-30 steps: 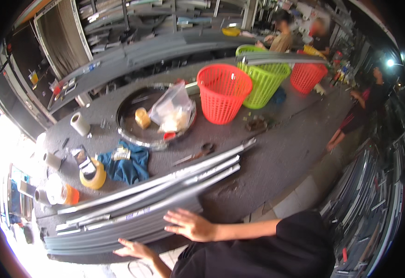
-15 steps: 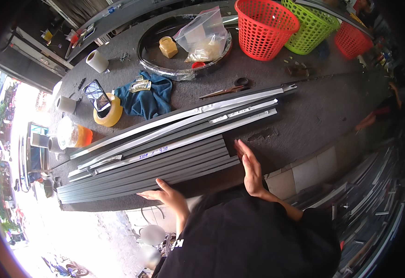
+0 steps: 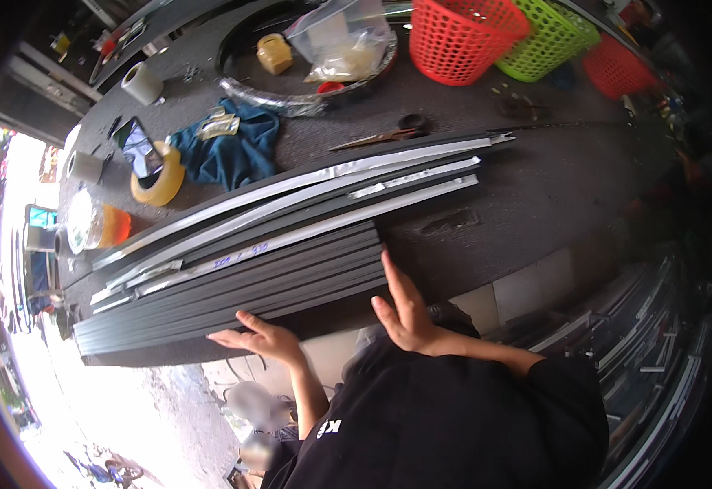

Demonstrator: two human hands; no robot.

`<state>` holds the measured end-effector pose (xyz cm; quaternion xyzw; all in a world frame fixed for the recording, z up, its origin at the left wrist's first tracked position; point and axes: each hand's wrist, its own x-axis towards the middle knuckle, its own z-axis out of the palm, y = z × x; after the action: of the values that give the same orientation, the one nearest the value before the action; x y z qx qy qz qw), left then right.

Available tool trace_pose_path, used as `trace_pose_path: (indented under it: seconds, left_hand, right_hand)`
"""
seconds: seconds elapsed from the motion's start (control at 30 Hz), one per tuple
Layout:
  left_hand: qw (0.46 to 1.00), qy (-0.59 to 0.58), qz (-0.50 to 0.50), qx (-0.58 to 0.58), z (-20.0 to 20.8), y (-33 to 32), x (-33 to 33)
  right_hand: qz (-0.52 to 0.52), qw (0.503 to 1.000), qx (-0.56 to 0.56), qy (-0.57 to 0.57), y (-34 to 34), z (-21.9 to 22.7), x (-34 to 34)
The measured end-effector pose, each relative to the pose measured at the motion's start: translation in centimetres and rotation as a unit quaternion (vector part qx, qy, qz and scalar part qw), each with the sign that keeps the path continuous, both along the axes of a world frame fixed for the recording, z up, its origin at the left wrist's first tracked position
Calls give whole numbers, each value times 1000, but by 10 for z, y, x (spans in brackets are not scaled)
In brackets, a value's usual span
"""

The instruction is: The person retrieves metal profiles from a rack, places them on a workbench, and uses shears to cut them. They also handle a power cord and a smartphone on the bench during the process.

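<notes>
A row of long dark grey profiles (image 3: 291, 269) lies side by side along the near edge of the table. My left hand (image 3: 265, 337), fingers stretched out, is at their near long side. At their right ends stands my right hand (image 3: 406, 314), held upright with its palm toward the cut ends and its fingers extended. Its fingertips look to be touching the ends or very close to them. Just beyond the row lie several longer profiles with white film strips (image 3: 323, 222), one bearing blue handwriting. Neither hand grips anything.
Scissors (image 3: 380, 138), a blue cloth (image 3: 238, 155), a tape roll (image 3: 159, 183), a phone (image 3: 138, 148) and a cup of orange liquid (image 3: 113, 226) lie beyond. Farther back are a round black tray (image 3: 274, 104), a red basket (image 3: 458, 49) and a green basket (image 3: 547, 45).
My right hand has moved in against the profiles' right ends. My left hand has stayed along their near side. The whole view has shifted slightly.
</notes>
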<state>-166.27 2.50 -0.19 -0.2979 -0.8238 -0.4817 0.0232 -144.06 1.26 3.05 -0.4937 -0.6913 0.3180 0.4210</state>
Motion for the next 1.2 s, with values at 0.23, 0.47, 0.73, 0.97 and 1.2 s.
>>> trace_pose_path:
  seconds: [0.23,0.47,0.73,0.97,1.2]
  left_hand:
    - [999,25,31,-1,-11,3,-4]
    - [982,150,40,108,47,15,63]
    - [660,-99,-482,568,182,-21,349]
    - [338,-255,-636,645,277,-79,489]
    - [237,-300,-659,648,313,-112,538]
  right_hand:
    - [18,996,-33,86,1,5,10]
    - [-17,985,-6,170,-5,48,91]
    - [178,944,158,226,-68,219,301]
    - [335,869,269,247,-130,280,396]
    - [294,841,343,299,-175,288,447]
